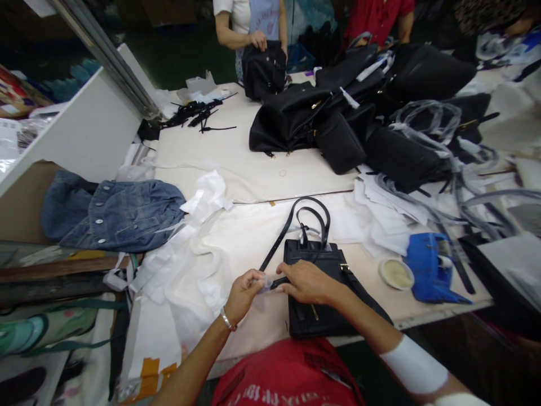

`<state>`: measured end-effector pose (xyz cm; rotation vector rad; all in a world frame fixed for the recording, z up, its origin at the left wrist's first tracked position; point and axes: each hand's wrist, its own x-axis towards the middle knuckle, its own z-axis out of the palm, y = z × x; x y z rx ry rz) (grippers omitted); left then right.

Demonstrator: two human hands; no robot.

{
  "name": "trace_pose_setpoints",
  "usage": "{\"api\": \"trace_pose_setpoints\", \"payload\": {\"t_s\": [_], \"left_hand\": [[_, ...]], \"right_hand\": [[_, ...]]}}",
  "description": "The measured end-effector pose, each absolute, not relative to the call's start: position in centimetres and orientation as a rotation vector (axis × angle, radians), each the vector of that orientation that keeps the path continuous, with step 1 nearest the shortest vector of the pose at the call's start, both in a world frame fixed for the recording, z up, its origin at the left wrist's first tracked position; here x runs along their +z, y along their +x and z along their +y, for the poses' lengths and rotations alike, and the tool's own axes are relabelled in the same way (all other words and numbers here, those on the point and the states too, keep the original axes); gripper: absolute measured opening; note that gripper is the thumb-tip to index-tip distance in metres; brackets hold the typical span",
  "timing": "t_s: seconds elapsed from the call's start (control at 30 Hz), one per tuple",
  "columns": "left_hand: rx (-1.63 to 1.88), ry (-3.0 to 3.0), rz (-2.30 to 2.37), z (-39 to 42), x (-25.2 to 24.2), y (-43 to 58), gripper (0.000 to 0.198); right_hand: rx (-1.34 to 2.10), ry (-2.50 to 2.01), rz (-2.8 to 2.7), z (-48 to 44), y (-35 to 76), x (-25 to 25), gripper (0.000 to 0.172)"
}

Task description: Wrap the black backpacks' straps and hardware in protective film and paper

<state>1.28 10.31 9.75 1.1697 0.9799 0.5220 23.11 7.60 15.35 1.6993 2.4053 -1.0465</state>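
Observation:
A black handbag (pixel 315 316) with a gold buckle lies on the table before me, its looped strap (pixel 276 246) stretching up and to the left. My left hand (pixel 243 296), with a bracelet at the wrist, pinches a small clear plastic piece (pixel 267 283) just left of the bag. Over the bag's left edge, my right hand (pixel 302 281) holds a dark strap end (pixel 279 282) between thumb and fingers, touching the plastic.
Black bags (pixel 291 115) are piled at the back right. A denim garment (pixel 127 217) and crumpled white paper (pixel 186 270) lie left. A blue tape dispenser (pixel 429 268) and round tin (pixel 396 274) are right. Across the table, a person's hand (pixel 257 40) rests on another bag.

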Motion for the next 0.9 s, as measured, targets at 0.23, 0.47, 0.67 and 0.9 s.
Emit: {"api": "trace_pose_setpoints", "payload": {"t_s": [0.23, 0.47, 0.67, 0.9], "left_hand": [[0.497, 1.277, 0.944, 10.1, 9.4, 2.1, 0.015], [0.553, 1.268, 0.964, 10.2, 9.3, 3.2, 0.014], [0.552, 1.129, 0.997, 10.0, 9.3, 3.9, 0.016], [0.679, 1.018, 1.175, 11.6, 9.7, 0.6, 0.019]], "right_hand": [[-1.158, 1.666, 2.384, 7.5, 23.6, 14.2, 0.024], [-1.395, 1.718, 2.408, 7.1, 22.6, 13.9, 0.057], [-1.297, 1.781, 2.349, 7.0, 21.5, 12.8, 0.045], [-1.112, 1.708, 2.332, 8.9, 21.3, 12.2, 0.024]]}}
